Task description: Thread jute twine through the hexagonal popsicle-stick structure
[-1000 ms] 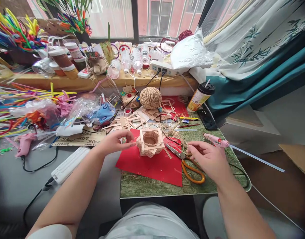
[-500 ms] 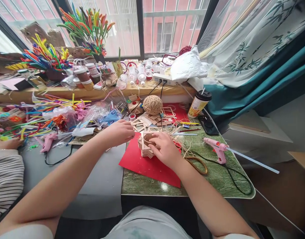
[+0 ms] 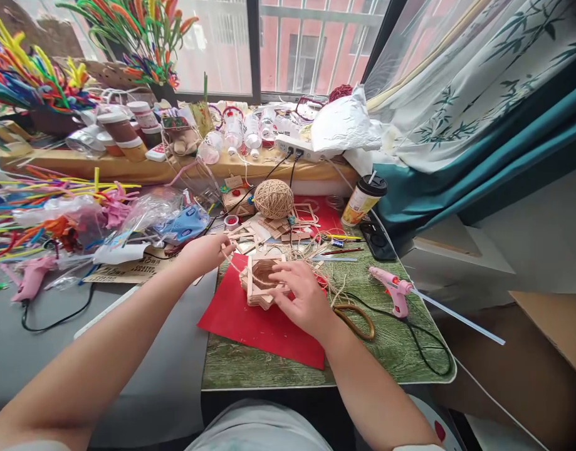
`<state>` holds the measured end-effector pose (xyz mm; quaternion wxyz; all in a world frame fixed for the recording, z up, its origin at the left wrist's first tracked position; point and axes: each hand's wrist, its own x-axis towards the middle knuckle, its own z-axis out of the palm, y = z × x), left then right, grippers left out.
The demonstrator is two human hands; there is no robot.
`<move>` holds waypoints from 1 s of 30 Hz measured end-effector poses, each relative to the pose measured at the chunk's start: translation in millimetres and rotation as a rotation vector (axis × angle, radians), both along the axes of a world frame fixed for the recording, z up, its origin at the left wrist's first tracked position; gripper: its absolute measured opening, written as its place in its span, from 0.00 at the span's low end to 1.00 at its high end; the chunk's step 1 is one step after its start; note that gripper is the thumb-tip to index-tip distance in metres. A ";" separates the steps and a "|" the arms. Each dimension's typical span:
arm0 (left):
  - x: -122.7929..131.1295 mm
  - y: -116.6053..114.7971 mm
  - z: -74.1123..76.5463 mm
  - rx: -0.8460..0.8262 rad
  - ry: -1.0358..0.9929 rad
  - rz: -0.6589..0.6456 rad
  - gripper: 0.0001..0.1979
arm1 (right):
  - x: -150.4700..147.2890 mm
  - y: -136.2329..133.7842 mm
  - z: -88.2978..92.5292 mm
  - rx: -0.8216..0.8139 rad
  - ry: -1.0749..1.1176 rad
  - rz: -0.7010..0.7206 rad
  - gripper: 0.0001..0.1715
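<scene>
On the red paper (image 3: 250,332) covering part of the bench (image 3: 278,371), the stick box (image 3: 259,294) is sitting upright. The left hand (image 3: 205,255) is pinching a strand of twine (image 3: 231,257) that is running to the box. The right hand (image 3: 306,297), no longer reaching beside the scissors (image 3: 372,326) as a second ago, is now reaching over the box's right side, fingers standing loosely spread

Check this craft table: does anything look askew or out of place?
Two things. At the right of the green table, a pink glue gun has a long glue stick jutting past the edge, where it might get bumped. The red paper under the wooden stick box also lies askew to the front edge.
</scene>
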<state>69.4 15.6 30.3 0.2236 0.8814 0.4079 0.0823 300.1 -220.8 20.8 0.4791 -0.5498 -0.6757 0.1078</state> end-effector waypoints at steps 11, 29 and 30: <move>17.3 -13.4 -7.5 -0.856 -0.908 0.127 0.16 | 87.8 44.7 -22.8 -0.627 -0.373 -0.235 0.33; 20.2 -46.3 -7.3 -0.407 -1.151 0.212 0.11 | 113.4 92.6 9.1 -0.495 0.188 -0.264 0.16; 18.7 -45.1 -8.0 -0.418 -1.160 0.212 0.11 | 115.2 91.9 14.9 -0.478 0.203 -0.282 0.17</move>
